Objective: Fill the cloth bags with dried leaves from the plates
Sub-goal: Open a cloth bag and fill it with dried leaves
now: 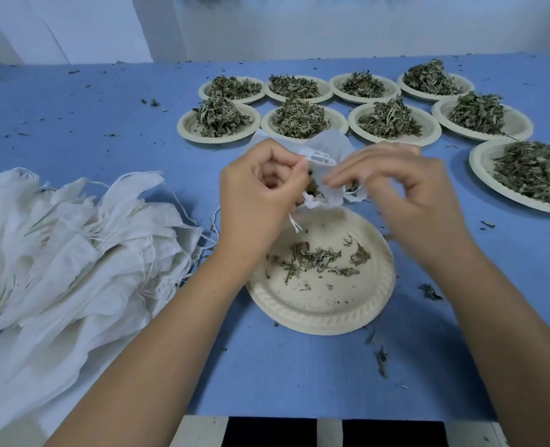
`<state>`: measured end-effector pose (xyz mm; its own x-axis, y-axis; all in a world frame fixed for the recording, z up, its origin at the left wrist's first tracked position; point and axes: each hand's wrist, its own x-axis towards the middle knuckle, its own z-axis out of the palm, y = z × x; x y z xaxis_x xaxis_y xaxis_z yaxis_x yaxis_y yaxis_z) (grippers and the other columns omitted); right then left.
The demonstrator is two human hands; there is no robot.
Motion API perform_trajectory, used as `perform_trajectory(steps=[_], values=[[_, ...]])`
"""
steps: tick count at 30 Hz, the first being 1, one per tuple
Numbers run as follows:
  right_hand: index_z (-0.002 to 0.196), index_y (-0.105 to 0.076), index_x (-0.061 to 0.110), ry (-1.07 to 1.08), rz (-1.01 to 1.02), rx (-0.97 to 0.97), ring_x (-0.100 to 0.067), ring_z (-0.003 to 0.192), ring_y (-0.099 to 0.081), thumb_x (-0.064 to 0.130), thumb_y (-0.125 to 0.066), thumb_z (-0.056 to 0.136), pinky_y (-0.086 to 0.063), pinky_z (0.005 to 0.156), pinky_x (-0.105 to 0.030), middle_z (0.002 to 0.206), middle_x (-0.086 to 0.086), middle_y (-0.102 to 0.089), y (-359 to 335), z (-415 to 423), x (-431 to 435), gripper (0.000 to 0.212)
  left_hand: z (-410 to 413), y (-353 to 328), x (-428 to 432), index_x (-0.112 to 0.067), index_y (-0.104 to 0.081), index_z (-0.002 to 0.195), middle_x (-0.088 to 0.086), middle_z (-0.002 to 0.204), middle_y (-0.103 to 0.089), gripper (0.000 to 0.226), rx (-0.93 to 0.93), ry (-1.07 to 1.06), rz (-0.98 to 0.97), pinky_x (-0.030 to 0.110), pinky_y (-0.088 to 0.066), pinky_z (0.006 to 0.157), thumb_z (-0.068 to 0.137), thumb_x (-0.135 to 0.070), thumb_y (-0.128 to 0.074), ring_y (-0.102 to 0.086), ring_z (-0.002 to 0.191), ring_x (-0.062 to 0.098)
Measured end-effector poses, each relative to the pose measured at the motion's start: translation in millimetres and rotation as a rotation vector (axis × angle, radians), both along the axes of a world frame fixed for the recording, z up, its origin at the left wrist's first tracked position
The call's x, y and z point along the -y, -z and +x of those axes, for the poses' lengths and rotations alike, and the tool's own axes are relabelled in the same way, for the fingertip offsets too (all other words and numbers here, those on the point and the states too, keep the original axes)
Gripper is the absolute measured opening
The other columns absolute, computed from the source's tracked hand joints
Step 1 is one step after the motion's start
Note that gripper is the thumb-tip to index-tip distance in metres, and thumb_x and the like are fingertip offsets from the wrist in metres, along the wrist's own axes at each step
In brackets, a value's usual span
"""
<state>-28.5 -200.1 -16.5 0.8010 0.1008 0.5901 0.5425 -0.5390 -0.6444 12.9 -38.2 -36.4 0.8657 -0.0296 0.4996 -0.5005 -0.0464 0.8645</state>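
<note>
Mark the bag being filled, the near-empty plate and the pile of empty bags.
bag being filled (330,146): head view, upper fold of its cloth.
near-empty plate (323,306): head view, bare floor near its front rim.
pile of empty bags (73,253): head view, middle of the heap.

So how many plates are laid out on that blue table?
10. Four heaped plates in the back row, four more in the row before it, one heaped plate at the right edge, one nearly empty plate nearest the camera. More could lie beyond the frame.
</note>
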Motion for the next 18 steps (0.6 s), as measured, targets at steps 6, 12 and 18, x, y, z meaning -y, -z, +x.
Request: perform_trajectory(steps=[6,12,18], values=[[0.062,-0.054,0.003,0.173,-0.457,-0.26,-0.025,0.055,-0.05,0.033,-0.043,0.089,-0.045,0.056,-0.04,0.059,-0.011,-0.053,10,5,2,0.041,2,-2,-3,-0.017,-0.062,0.073,-0.01,0.05,-0.058,0.02,-0.015,-0.093,-0.076,0.015,-0.045,0.048,0.087,-0.004,-0.067,-0.056,0.044,0.003],[0.07,-0.06,0.013,-0.023,-0.596,-0.415,-0.015,0.07,-0.057,0.01,-0.046,0.084,-0.05,0.067,-0.037,0.077,0.003,-0.058,22,-2,-17,0.02,1,-1,-1,-0.021,-0.061,0.071,-0.011,0.049,-0.057,0.023,-0.019,-0.093,-0.061,0.017,-0.047,0.049,0.087,-0.005,-0.068,-0.055,0.044,0.003],[0.099,-0.066,0.018,-0.087,-0.376,-0.396,0.0,0.076,-0.054,0.003,-0.051,0.083,-0.042,0.073,-0.01,0.094,0.009,-0.055,16,-2,-20,0.027,2,-2,-1,-0.019,-0.061,0.072,-0.01,0.05,-0.058,0.022,-0.025,-0.088,-0.073,0.017,-0.046,0.048,0.087,-0.004,-0.067,-0.054,0.044,0.004]])
